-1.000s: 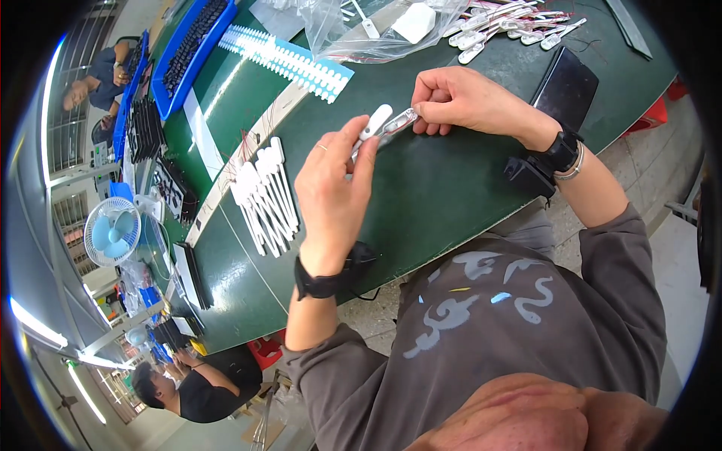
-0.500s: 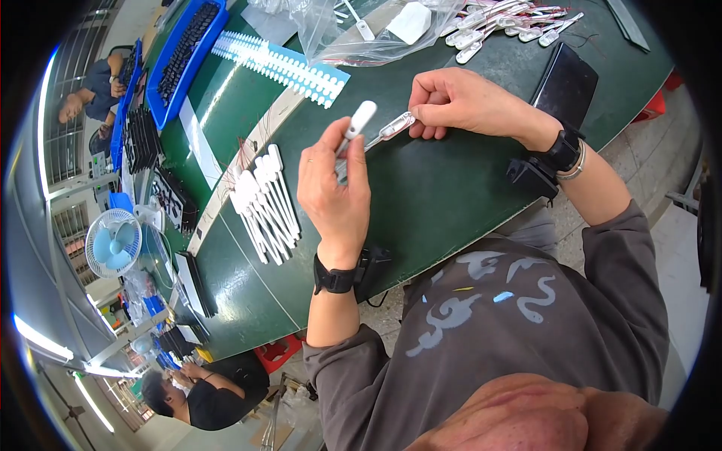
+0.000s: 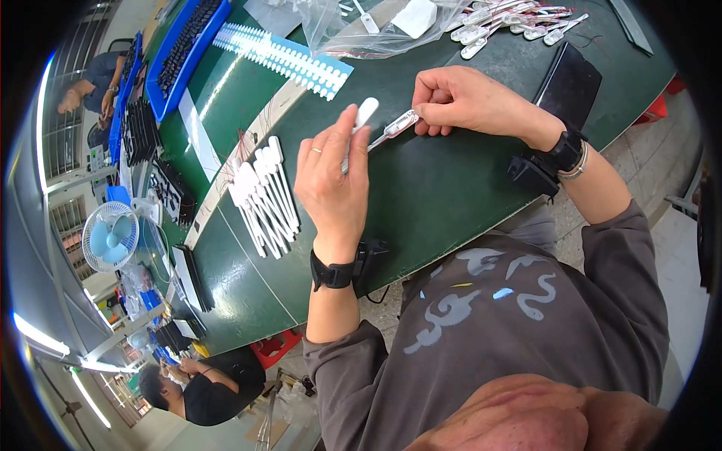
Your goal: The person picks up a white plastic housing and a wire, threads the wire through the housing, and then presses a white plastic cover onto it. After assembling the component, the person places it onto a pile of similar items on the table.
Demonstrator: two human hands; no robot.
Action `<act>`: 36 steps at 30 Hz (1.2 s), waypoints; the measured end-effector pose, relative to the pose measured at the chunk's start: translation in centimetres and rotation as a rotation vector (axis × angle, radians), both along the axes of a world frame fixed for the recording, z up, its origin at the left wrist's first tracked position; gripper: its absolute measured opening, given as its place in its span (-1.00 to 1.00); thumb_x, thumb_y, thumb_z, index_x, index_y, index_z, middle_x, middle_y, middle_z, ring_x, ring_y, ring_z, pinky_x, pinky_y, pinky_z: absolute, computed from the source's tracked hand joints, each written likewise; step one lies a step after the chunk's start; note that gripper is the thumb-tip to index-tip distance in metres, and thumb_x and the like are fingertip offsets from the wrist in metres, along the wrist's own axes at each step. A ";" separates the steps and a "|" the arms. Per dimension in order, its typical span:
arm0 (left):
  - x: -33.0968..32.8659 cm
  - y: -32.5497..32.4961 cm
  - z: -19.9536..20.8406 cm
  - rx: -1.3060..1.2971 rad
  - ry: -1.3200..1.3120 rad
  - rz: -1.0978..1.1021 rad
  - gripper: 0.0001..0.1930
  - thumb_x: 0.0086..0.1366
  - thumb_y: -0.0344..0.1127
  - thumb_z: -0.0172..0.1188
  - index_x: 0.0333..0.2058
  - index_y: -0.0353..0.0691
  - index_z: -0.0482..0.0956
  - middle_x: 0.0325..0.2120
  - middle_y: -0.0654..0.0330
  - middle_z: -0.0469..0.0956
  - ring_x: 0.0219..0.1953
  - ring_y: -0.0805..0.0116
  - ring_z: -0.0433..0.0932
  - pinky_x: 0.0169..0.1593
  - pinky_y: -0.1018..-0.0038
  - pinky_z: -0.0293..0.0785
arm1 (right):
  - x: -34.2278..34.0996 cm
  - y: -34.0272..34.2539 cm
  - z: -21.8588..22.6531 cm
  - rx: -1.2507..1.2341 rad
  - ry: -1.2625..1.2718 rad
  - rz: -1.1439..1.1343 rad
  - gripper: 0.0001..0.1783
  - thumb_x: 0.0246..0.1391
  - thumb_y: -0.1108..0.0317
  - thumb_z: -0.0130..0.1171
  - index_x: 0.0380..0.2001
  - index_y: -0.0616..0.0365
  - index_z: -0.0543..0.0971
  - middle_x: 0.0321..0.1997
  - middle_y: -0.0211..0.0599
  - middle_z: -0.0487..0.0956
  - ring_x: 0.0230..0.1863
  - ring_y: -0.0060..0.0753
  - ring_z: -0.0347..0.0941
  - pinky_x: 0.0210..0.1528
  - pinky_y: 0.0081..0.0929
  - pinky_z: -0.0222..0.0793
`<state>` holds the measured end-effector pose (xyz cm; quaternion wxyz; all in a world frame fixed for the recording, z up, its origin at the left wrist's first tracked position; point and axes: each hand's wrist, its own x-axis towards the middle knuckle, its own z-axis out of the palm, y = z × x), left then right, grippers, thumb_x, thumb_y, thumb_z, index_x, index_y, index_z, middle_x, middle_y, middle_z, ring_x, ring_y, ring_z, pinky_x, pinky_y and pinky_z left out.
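Both hands (image 3: pixel 331 180) — slender white parts (image 3: pixel 367 110)

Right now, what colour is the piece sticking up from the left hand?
The piece is white; the head view shows it.

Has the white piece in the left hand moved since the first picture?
Yes: the white piece has shifted left, its tip now closer to the right end of the blue sheet.

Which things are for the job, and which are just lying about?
Probably for the job:
white piece, in the left hand
open piece, in the right hand
white sticks
wired pieces

Probably just about:
black slab
fan
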<state>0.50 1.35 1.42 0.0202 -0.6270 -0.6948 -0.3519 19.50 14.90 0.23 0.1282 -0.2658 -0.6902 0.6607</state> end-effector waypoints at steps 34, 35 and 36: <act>1.5 -0.1 -1.1 -0.043 -0.294 -0.134 -0.74 0.11 -0.55 0.34 -0.19 -0.19 0.69 -0.25 0.20 0.69 -0.23 0.27 0.61 -0.14 0.44 0.53 | 0.0 0.0 0.1 -0.265 0.081 0.019 -0.78 0.22 0.28 0.09 -0.31 0.25 0.50 -0.32 -0.20 0.67 -0.36 -0.55 0.57 -0.26 -0.62 0.50; 1.6 -0.2 -1.0 -0.043 -0.294 -0.134 -0.74 0.11 -0.55 0.34 -0.19 -0.19 0.69 -0.25 0.20 0.69 -0.23 0.27 0.61 -0.14 0.44 0.53 | 0.0 0.0 0.1 -0.277 0.090 0.029 -0.78 0.23 0.27 0.09 -0.31 0.25 0.50 -0.32 -0.21 0.67 -0.36 -0.55 0.57 -0.25 -0.62 0.50; 1.6 -0.2 -0.9 -0.046 -0.281 -0.130 -0.74 0.11 -0.55 0.34 -0.19 -0.19 0.69 -0.25 0.20 0.69 -0.23 0.27 0.61 -0.14 0.44 0.53 | 0.0 0.0 0.1 -0.277 0.089 0.029 -0.78 0.23 0.27 0.09 -0.31 0.25 0.50 -0.32 -0.21 0.67 -0.36 -0.55 0.57 -0.25 -0.62 0.50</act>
